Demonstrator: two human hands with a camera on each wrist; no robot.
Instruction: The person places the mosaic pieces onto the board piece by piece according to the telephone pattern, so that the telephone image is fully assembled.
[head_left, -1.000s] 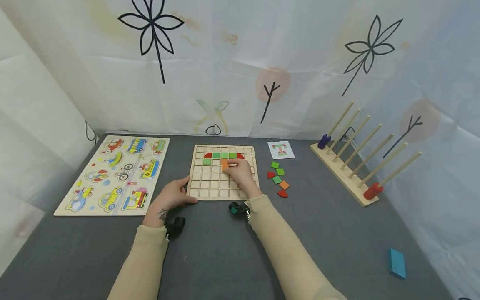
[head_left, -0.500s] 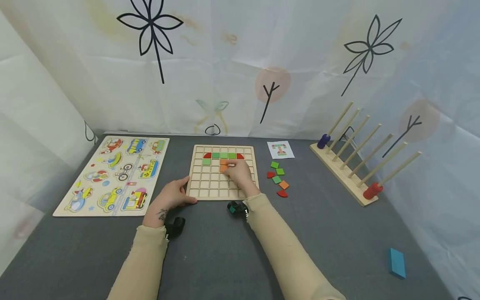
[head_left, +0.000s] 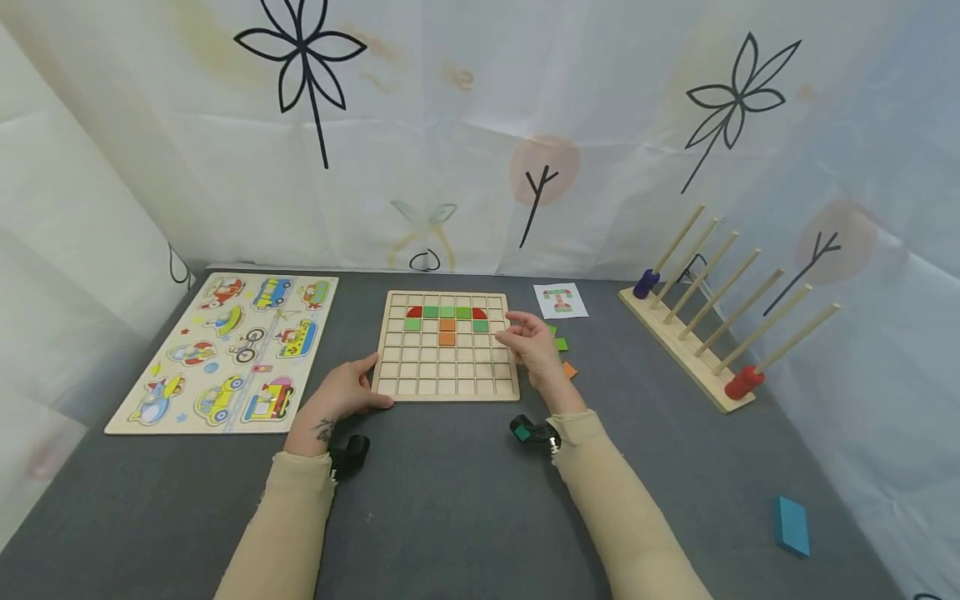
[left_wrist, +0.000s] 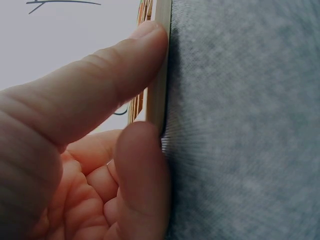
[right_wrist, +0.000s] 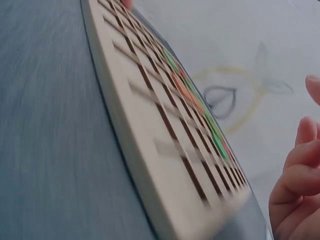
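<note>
In the head view, a wooden grid board [head_left: 420,367] lies on the table with red, green and orange pieces in its upper cells. My left hand [head_left: 348,390] holds the board's near left corner, thumb and a finger against its edges. In the left wrist view the thumb [left_wrist: 110,75] lies along the board's edge. Just off the board's right side hovers my right hand [head_left: 534,348], fingers loosely bent with nothing seen between them. Beside it show a loose green tile [head_left: 562,344] and an orange tile [head_left: 571,370]; the hand hides other loose pieces.
A printed pattern card [head_left: 561,301] lies behind the loose tiles. To the left is a vehicle picture puzzle board [head_left: 247,358]. A wooden peg stand [head_left: 686,350] with purple and red rings stands at right, and a blue block [head_left: 792,527] lies near the right edge.
My right hand has moved right, from over the grid board to beside the loose tiles. A green tile now shows at the second row's right, where the hand was. The left hand stays put.
</note>
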